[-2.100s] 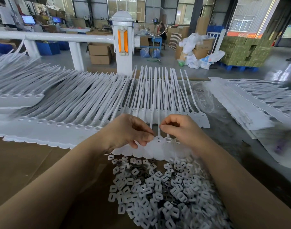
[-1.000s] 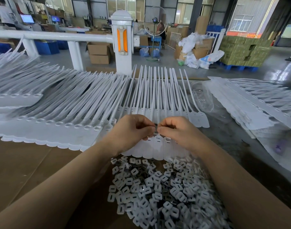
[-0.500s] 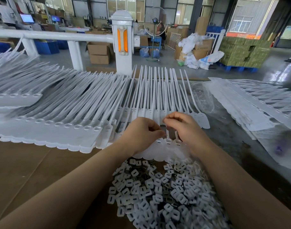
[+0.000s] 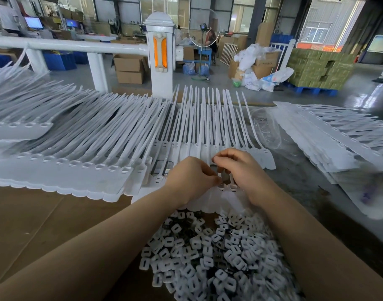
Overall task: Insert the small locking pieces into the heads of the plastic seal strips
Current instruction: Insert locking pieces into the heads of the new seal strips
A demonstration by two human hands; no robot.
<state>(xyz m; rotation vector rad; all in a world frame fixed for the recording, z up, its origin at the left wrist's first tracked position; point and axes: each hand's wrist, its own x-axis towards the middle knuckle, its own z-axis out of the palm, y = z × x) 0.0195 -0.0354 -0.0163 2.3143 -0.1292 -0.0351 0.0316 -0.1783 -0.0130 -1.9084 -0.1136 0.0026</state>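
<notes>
- Left hand (image 4: pixel 191 178) and right hand (image 4: pixel 242 170) meet over the heads of the middle row of seal strips (image 4: pixel 208 127); fingers (image 4: pixel 219 158) curled, pinching at a strip head (image 4: pixel 221 187). Whether they grip a locking piece: cannot tell.
- Heap of locking pieces (image 4: pixel 216 253) at the near edge of the surface (image 4: pixel 34 218), between the forearms.
- More strip rows at left (image 4: pixel 77 137) and right (image 4: pixel 338 137).

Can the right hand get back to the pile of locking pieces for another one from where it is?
Probably yes: the right hand works at the strip heads, and the pile of locking pieces lies uncovered just below it.
</notes>
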